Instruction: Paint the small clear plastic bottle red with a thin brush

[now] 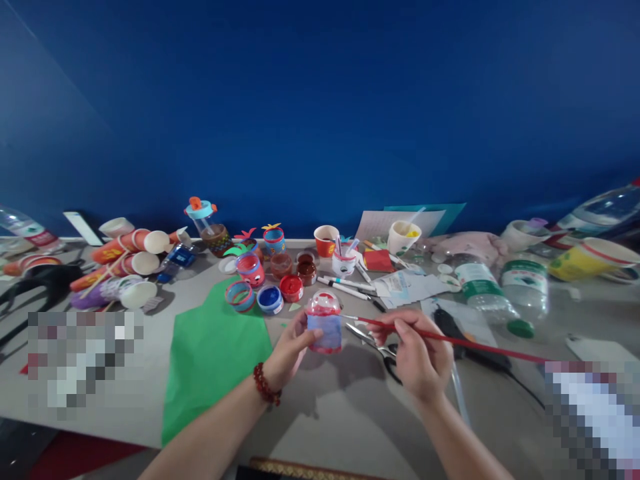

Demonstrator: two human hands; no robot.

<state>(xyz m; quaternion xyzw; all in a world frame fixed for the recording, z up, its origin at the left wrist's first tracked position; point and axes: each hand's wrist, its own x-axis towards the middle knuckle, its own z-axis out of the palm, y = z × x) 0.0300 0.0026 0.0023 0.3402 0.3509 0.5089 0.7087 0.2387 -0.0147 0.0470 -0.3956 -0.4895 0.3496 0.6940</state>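
My left hand (291,343) is closed around a small clear plastic bottle piece (326,328), painted blue on its side with red at the top and bottom edges. Between the fingers of my right hand (417,350) is a long red-handled paintbrush (480,348). Its bristle tip points left and is close to the painted piece; whether it touches I cannot tell. Behind the piece stand open jars of blue paint (271,299) and red paint (291,288), beside a striped ring (240,296). Black-handled scissors (383,350) lie under my right hand.
Green paper (215,353) covers the table at left. Paper-cup rolls (120,267) are piled beyond it. White markers (347,287) lie behind the hands. Plastic bottles (480,283), a black glue gun (463,340) with a cord, and a yellow cup (590,260) are at right.
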